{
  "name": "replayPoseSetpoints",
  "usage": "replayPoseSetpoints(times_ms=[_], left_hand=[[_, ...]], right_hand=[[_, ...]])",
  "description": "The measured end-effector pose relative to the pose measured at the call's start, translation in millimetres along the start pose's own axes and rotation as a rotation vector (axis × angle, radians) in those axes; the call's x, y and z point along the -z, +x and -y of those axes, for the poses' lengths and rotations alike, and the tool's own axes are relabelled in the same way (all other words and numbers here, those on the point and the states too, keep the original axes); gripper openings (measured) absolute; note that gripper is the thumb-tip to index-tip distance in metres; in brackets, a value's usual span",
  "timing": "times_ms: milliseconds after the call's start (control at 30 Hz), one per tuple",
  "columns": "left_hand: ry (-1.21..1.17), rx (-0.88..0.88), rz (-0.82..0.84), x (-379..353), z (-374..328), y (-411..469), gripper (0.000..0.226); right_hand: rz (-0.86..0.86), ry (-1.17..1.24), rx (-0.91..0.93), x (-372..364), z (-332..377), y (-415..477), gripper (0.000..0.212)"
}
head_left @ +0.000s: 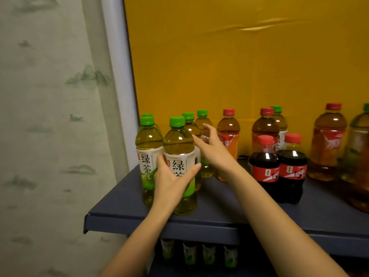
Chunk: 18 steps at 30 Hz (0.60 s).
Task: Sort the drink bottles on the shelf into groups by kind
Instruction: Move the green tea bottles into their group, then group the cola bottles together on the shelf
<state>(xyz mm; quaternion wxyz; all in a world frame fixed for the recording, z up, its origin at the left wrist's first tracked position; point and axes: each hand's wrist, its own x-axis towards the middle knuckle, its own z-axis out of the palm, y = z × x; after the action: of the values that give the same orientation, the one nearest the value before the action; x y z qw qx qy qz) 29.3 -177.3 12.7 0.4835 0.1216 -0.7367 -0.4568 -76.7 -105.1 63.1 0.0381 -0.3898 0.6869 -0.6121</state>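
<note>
Where the pale landscape-printed curtain (50, 116) ends, we meet the dark blue metal shelf (219, 214) with its yellow back panel (239, 56), and our green-tea group stands at its left end: clear plastic bottles of pale tea with green caps, upright and close together, likely packed into the corner so the kind reads as one block. Our left hand (169, 182) wraps the front green-capped tea bottle (178, 144) at its white label. The thumb is on one side and the fingers curl round the other, clamped on it; we judge it is being snugged against the neighbouring green-capped bottle (148, 144).

Just right, our right hand (211, 150) reaches deeper, fingers spread apart and nearly straight, holding nothing. Its fingertips are at the rear green-capped tea bottle (202, 119), probably to draw it into the group.

Beside that stands a red-capped amber tea bottle with an orange label (228, 132), then a second red-capped amber bottle (265, 126) with a stray green-capped bottle (278, 118) behind it, which we reckon has yet to join the left group. In front sit two short dark cola bottles with red caps (264, 162), side by side, already paired. Farther right come a larger red-capped amber bottle (328, 136) and a green-capped bottle cut by the frame edge (359, 140)
</note>
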Motion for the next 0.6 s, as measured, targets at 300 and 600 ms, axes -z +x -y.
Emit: replayPoseSetpoints(times_ms=[300, 600], left_hand=[[0.052, -0.072, -0.077, -24.8, 13.7, 7.5, 0.061], [0.031, -0.14, -0.147, -32.3, 10.4, -5.0, 0.091]], right_hand=[[-0.158, -0.058, 0.178, 26.5, 16.4, -50.1, 0.04], [-0.363, -0.221, 0.344, 88.5, 17.1, -87.9, 0.023]])
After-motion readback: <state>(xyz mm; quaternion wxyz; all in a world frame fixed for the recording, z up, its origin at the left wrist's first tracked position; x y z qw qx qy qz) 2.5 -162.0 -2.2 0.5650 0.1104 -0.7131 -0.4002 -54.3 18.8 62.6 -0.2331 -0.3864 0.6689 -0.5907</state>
